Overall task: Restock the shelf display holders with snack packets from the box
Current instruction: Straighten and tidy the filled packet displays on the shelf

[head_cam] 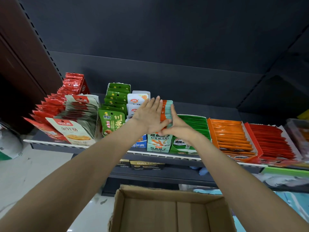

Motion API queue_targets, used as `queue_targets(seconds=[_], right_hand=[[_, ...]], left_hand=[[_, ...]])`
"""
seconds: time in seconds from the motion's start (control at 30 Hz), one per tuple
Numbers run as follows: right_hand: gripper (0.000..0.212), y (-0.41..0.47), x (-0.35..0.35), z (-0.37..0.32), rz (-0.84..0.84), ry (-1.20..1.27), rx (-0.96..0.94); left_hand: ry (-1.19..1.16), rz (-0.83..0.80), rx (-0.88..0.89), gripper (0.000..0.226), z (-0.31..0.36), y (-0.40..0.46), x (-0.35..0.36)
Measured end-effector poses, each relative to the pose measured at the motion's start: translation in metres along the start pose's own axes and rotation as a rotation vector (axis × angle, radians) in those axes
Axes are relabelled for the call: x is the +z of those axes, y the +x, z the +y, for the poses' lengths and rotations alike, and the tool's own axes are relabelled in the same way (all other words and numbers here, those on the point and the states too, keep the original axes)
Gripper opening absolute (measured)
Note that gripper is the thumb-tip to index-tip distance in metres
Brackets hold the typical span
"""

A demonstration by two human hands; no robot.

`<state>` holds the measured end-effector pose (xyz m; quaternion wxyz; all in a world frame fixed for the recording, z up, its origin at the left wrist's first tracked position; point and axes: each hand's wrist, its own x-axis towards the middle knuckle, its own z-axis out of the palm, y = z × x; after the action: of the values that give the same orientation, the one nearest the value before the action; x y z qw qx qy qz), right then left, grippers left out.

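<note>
A teal and orange row of snack packets [167,108] stands in a teal display holder [158,144] on the shelf. My left hand [148,116] lies flat with straight fingers against the left side of that row. My right hand [175,126] touches the row's right side, index finger pointing up along the packets and thumb reaching left to meet the left thumb. Below, the brown cardboard box [167,213] stands open, and the part of its inside that I can see holds nothing.
On the same shelf [80,145] are red packets [66,94], grey-white packets [80,118], green packets [115,106], white packets [137,99], and flat green [194,124], orange [230,133] and red [270,139] holders. A lower shelf holds dark boxes [147,164].
</note>
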<state>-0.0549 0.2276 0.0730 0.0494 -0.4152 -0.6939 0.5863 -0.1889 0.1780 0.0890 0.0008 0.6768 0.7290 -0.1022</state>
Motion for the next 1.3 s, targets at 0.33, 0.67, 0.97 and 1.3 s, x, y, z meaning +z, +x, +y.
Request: queue_targets(seconds=[0.33,0.67,0.97,1.3], right_hand=[[0.122,-0.013,0.007,-0.006,0.224,-0.403,-0.218],[0.099,-0.015,0.068,-0.053,0.314,-0.818,-0.348],[0.076,-0.013,0.113,-0.061,0.598,-0.974,-0.182],[0.076,-0.004,0.101,-0.071,0.409,-0.966,-0.159]], left_hand=[[-0.443,0.361,-0.037,0.044,-0.018,-0.039,-0.005],[-0.374,0.159,-0.145,0.046,-0.097,-0.091,-0.002],[-0.26,0.113,0.09,0.075,-0.133,-0.091,0.007],[-0.495,0.185,0.042,0.063,-0.137,-0.077,0.011]])
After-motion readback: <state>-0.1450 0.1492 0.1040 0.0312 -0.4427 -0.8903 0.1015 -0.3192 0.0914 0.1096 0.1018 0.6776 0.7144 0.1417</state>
